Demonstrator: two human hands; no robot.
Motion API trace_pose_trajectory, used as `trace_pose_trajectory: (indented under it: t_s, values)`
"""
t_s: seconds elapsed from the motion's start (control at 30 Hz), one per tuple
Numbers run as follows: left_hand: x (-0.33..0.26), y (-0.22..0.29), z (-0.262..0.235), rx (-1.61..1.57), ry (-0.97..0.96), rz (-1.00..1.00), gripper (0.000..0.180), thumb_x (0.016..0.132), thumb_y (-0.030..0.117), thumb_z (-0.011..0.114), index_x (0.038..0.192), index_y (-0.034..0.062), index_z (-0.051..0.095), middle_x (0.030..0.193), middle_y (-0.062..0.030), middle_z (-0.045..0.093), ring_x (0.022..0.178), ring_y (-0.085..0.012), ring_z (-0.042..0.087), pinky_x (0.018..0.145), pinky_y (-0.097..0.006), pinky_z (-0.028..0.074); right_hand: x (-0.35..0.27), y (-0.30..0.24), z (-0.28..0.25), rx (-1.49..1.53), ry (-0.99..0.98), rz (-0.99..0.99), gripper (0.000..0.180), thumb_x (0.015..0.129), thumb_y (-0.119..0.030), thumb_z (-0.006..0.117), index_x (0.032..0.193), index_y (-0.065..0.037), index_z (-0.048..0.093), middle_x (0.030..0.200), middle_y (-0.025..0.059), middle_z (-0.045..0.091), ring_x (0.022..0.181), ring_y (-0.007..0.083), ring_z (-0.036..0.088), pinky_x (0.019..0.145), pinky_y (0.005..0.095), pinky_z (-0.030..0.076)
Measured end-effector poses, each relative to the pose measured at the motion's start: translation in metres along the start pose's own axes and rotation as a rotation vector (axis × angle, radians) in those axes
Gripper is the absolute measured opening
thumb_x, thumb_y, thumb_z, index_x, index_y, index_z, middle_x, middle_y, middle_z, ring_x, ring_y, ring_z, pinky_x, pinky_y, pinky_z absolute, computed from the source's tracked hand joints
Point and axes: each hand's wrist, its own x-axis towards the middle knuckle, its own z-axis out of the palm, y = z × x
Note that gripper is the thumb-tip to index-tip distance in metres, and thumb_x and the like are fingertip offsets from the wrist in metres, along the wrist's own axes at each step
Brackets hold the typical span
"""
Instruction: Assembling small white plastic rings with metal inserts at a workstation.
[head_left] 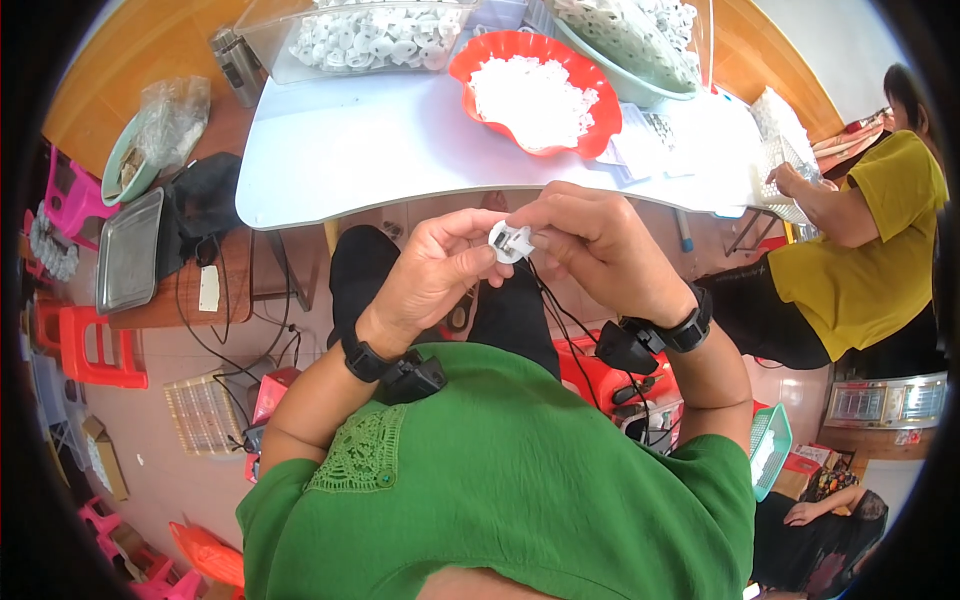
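Observation:
Between my two hands, above my lap and just short of the table's front edge, is a small white round plastic part [505,243] with a dark slot in its middle. My left hand [445,262] pinches its left side between thumb and fingers. From the right, my right hand [590,240] closes its thumb and forefinger on a white piece at the part's right side; whether that piece is separate I cannot tell. A red scalloped bowl [610,125] heaped with small white pieces stands on the white table [350,150] beyond my hands.
A clear bin [270,50] of white round parts and a green basin [640,92] holding a bag of parts sit at the back. At left, a side table bears a metal tray [130,250]. A person in a yellow top [850,260] sits at right. Black cables hang near my legs.

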Motion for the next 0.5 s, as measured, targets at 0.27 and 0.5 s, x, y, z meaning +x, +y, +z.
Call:
trace_pose_trajectory:
  t_s: [0.27,0.5]
  values:
    - [-0.002,0.0,-0.002,-0.007,-0.002,0.001,0.037,0.088,0.01,0.064,0.121,-0.0045,0.054,0.1,-0.0091,0.063,0.084,-0.0147,0.063,0.071,-0.025,0.051,0.001,-0.011,0.009,0.024,0.022,0.165,0.006,0.08,0.003,0.057,0.085,0.003,0.053,0.072,0.0185,0.059,0.063,0.0332,0.059,0.057,0.0357,0.047]
    - [-0.003,-0.002,-0.002,0.025,0.026,0.004,0.037,0.087,0.01,0.064,0.121,-0.0041,0.054,0.1,-0.0087,0.063,0.084,-0.0139,0.062,0.072,-0.024,0.051,0.002,-0.009,0.012,0.035,0.029,0.171,0.005,0.079,0.004,0.057,0.081,0.003,0.053,0.072,0.0176,0.059,0.061,0.031,0.06,0.055,0.0343,0.047]
